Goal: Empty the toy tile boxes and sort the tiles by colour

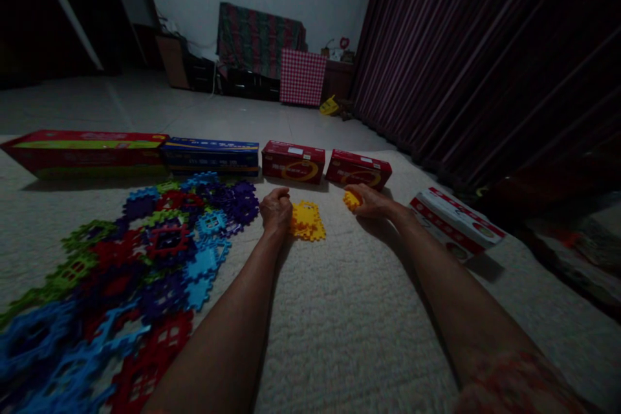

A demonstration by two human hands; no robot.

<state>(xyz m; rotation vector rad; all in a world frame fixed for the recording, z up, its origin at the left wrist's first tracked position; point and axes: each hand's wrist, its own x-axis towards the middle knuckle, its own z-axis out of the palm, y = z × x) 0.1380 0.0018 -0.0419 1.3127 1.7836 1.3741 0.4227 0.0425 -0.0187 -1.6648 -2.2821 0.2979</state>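
Yellow toothed plastic building pieces [306, 220] lie in a small overlapping group on the pale textured cover. My left hand [276, 210] is closed at their left edge, touching them or nearly so; its curled fingers hide whatever they hold. Between the fingertips of my right hand [369, 199] is another yellow building piece [350, 201], a short way right of the group. Left of my left hand spreads a large heap of similar interlocking pieces in blue, purple, red and green, among them a light blue piece [201, 263] and a red window-shaped piece [169, 239].
Along the far edge stand a long red-and-green box [97, 155], a blue box [211, 156] and two dark red boxes [294, 162] [359, 169]. A white-and-red box [453, 223] sits beside my right forearm. Dark curtains [460, 45] hang at the right.
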